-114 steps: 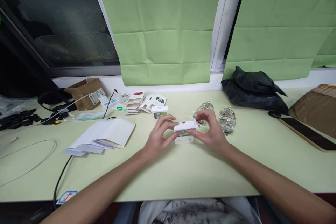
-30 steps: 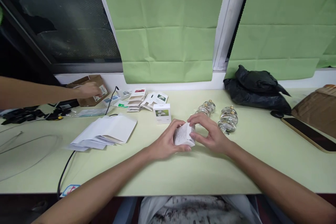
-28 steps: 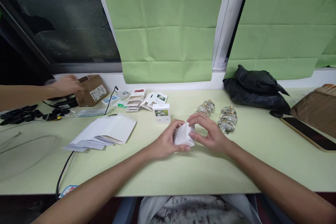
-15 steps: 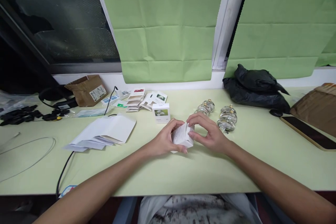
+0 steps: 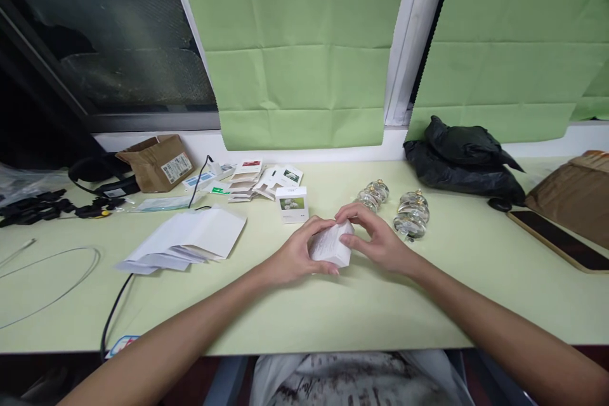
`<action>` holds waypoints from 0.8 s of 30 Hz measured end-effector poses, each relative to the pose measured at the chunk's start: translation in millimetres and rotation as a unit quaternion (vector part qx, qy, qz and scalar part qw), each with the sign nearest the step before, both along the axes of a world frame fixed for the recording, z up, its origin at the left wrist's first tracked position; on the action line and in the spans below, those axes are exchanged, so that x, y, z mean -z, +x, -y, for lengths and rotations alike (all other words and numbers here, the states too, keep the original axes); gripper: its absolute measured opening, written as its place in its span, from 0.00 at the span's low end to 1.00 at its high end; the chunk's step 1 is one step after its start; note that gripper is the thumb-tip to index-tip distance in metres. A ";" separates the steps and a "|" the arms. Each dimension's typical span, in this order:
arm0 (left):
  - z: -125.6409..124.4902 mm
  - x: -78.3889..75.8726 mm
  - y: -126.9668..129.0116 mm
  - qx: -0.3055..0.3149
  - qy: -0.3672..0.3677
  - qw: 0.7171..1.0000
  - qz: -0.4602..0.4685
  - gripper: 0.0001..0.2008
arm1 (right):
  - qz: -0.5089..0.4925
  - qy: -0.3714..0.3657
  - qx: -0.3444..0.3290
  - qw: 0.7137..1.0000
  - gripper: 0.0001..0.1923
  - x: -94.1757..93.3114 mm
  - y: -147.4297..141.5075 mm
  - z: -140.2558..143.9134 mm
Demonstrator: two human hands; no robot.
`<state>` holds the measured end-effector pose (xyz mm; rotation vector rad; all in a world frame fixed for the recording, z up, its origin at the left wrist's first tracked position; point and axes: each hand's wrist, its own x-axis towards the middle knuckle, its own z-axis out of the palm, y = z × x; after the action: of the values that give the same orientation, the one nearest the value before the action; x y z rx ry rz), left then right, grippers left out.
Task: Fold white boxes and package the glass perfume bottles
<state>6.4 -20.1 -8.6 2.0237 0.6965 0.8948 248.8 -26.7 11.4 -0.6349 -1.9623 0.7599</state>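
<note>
My left hand [image 5: 301,252] is wrapped round a small white paper box [image 5: 331,245], thumb along its near side and fingers behind. The box is tilted above the table, with small print on the side that faces up. From the right, my right hand [image 5: 373,238] pinches the box's right end between thumb and fingers. Just behind my hands a similar white box [image 5: 292,205] with a green picture stands upright. Beyond my right hand lie two clear, ribbed glass-like pieces with gold tips, a left one [image 5: 373,194] and a right one [image 5: 412,214].
White paper sheets [image 5: 190,238] and a black cable [image 5: 114,311] lie to the left. Flattened picture cartons [image 5: 247,181] and an open brown box [image 5: 159,165] are at the back. A black bag [image 5: 464,162], a phone [image 5: 561,240] and a brown package [image 5: 573,196] sit right.
A dark gap by the flap at the box's right end has closed up. My right fingers have shifted slightly left on the box; my left hand barely moved.
</note>
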 end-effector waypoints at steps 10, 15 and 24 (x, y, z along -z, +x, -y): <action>5.7 -1.0 -5.2 -0.051 0.014 0.999 -0.001 0.28 | -0.116 -0.110 0.041 0.986 0.12 14.3 -11.3 -10.9; 1.3 0.8 -10.6 -0.069 0.179 0.981 -0.027 0.23 | -0.158 -0.136 0.074 0.975 0.16 12.7 -21.3 -16.2; 0.4 2.4 -7.0 -0.131 0.213 0.968 -0.026 0.16 | -0.196 -0.121 0.103 0.968 0.13 13.1 -26.6 -20.5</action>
<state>-0.7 -20.5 -10.9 2.3739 0.8741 1.2319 222.2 -6.2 -1.7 -0.7558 -1.4309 0.9230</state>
